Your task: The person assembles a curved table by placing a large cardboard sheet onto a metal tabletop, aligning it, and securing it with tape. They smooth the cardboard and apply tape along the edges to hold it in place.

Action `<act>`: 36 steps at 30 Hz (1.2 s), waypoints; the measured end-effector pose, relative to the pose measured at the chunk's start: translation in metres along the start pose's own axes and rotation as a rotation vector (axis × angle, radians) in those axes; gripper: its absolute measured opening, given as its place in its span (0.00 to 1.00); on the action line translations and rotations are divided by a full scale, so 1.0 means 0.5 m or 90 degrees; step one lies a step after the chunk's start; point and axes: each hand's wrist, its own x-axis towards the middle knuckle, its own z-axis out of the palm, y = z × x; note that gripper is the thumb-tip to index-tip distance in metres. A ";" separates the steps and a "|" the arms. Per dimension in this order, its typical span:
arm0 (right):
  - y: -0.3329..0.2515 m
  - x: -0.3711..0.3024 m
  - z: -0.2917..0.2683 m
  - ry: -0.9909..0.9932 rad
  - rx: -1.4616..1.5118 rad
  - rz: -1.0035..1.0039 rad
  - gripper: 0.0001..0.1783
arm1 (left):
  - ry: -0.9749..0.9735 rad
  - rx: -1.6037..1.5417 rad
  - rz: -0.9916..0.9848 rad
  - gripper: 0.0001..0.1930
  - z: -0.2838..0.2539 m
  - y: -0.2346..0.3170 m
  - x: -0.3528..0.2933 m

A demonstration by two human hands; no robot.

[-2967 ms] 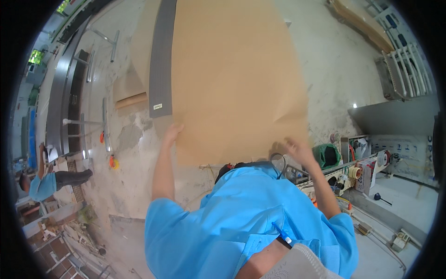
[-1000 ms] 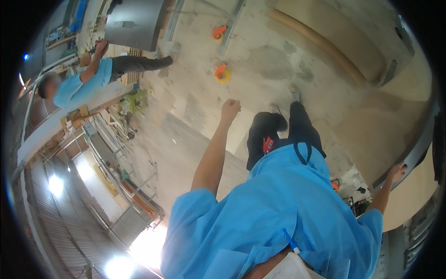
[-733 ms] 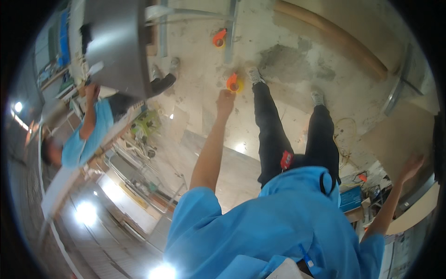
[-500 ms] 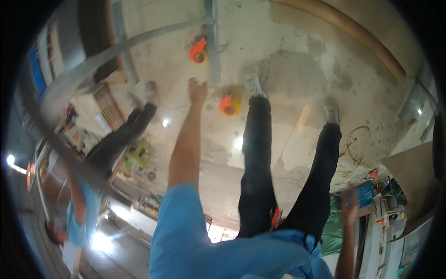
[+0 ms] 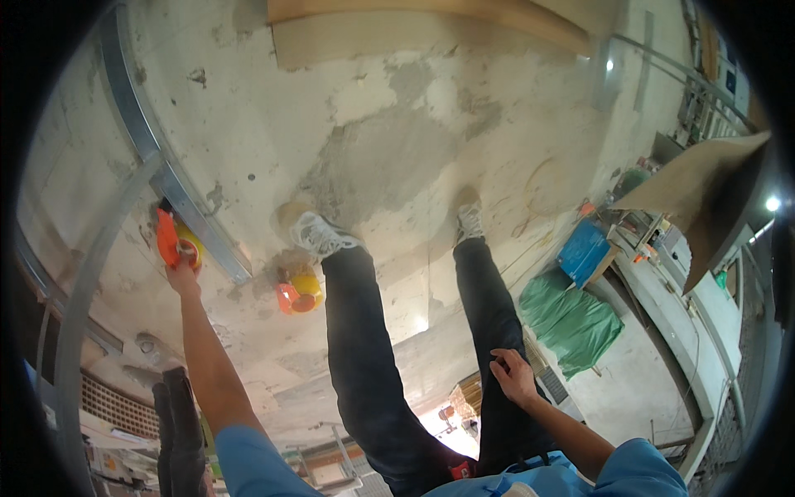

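Floor (image 5: 240, 141): pale and scuffed, with a grey patch beyond the shoes; I take it for a hard surface, so a dropped tool could chip or skid.
First tape holder (image 5: 168, 236): orange, with a yellow roll; at the left hand, just beside a metal bar. I cannot tell whether holder and bar touch.
Left hand (image 5: 185, 277): fingers at the holder's lower end, apparently in contact; I cannot tell how firmly they close. A shallow hold could let it slip or roll over.
Metal bar (image 5: 201, 224): grey, long, on the floor; its edge could catch the holder or scrape knuckles if the lift drifts toward it.
Pale metal leg (image 5: 89, 277): bent-looking through my lens, passing left of the holder; a wide swing of the arm could knock it.
Second tape holder (image 5: 298, 294): orange and yellow, on the floor near the left shoe, held by neither hand; a careless step could kick or crush it.
Left shoe (image 5: 319, 236): white laces, between the second holder and the right shoe (image 5: 469, 222); the stance is wide, and I judge a far sideways reach could upset balance.
Right hand (image 5: 515, 379): empty, well apart from the left, fingers loosely bent over the right thigh; it offers the holder no support.
Co-worker's leg (image 5: 180, 431): dark trousers, lower left, near my wearer's forearm; backing up could mean a bump.
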 end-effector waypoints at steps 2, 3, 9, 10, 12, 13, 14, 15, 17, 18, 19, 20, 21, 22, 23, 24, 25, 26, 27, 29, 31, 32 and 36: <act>-0.020 -0.016 -0.011 0.003 0.034 -0.019 0.16 | -0.017 0.022 -0.042 0.25 -0.026 -0.004 -0.031; -0.035 -0.028 -0.021 -0.006 0.052 -0.053 0.16 | -0.031 -0.091 -0.074 0.26 -0.038 -0.006 -0.060; -0.163 -0.101 -0.086 -0.059 0.173 -0.168 0.16 | -0.008 -0.222 0.162 0.36 -0.059 -0.030 -0.334; -0.180 -0.113 -0.094 -0.069 0.226 -0.176 0.16 | -0.016 -0.243 0.082 0.38 -0.053 -0.023 -0.369; -0.203 -0.130 -0.114 -0.062 0.224 -0.196 0.16 | -0.080 -0.317 0.001 0.26 -0.032 -0.030 -0.480; -0.211 -0.139 -0.125 -0.052 0.235 -0.236 0.16 | -0.117 -0.363 -0.108 0.22 -0.023 -0.029 -0.538; -0.214 -0.148 -0.138 -0.039 0.230 -0.246 0.16 | -0.191 -0.389 -0.227 0.21 -0.016 -0.027 -0.610; -0.214 -0.157 -0.153 -0.042 0.249 -0.218 0.16 | -0.345 -0.374 -0.324 0.19 -0.020 0.001 -0.661; -0.211 -0.180 -0.191 -0.051 0.361 -0.188 0.17 | -0.314 -0.362 -0.349 0.16 0.026 0.044 -0.807; -0.208 -0.194 -0.216 -0.040 0.384 -0.185 0.17 | -0.399 -0.393 -0.386 0.18 0.049 0.090 -0.870; -0.207 -0.205 -0.243 -0.019 0.401 -0.186 0.18 | -0.426 -0.400 -0.484 0.23 0.071 0.138 -0.934; -0.205 -0.221 -0.272 -0.004 0.468 -0.198 0.19 | -0.456 -0.372 -0.485 0.25 0.087 0.188 -1.003; -0.206 -0.236 -0.306 0.007 0.532 -0.178 0.19 | -0.501 -0.354 -0.529 0.24 0.106 0.249 -1.062; -0.207 -0.249 -0.343 -0.004 0.591 -0.182 0.22 | -0.584 -0.312 -0.517 0.23 0.122 0.310 -1.123; -0.217 -0.259 -0.377 -0.002 0.653 -0.228 0.24 | -0.615 -0.264 -0.562 0.22 0.137 0.372 -1.181; -0.226 -0.270 -0.413 0.001 0.707 -0.239 0.25 | -0.648 -0.224 -0.450 0.19 0.153 0.430 -1.248; -0.242 -0.280 -0.448 0.000 0.753 -0.228 0.27 | -0.818 -0.164 -0.476 0.17 0.152 0.507 -1.283; -0.250 -0.288 -0.490 -0.067 0.829 -0.229 0.31 | -0.774 -0.122 -0.399 0.17 0.166 0.564 -1.347; -0.268 -0.291 -0.528 -0.124 0.910 -0.289 0.31 | -0.831 -0.011 -0.349 0.22 0.167 0.634 -1.387; -0.308 -0.291 -0.613 -0.248 1.049 -0.411 0.32 | -0.869 0.057 -0.250 0.20 0.181 0.753 -1.481; -0.360 -0.279 -0.694 -0.361 1.081 -0.495 0.33 | -0.861 0.159 -0.259 0.18 0.202 0.875 -1.542; -0.392 -0.266 -0.740 -0.355 1.074 -0.516 0.33 | -0.883 0.181 -0.257 0.17 0.222 0.927 -1.572; -0.506 -0.229 -0.911 -0.467 1.057 -0.614 0.29 | -0.799 0.256 -0.210 0.17 0.293 1.118 -1.644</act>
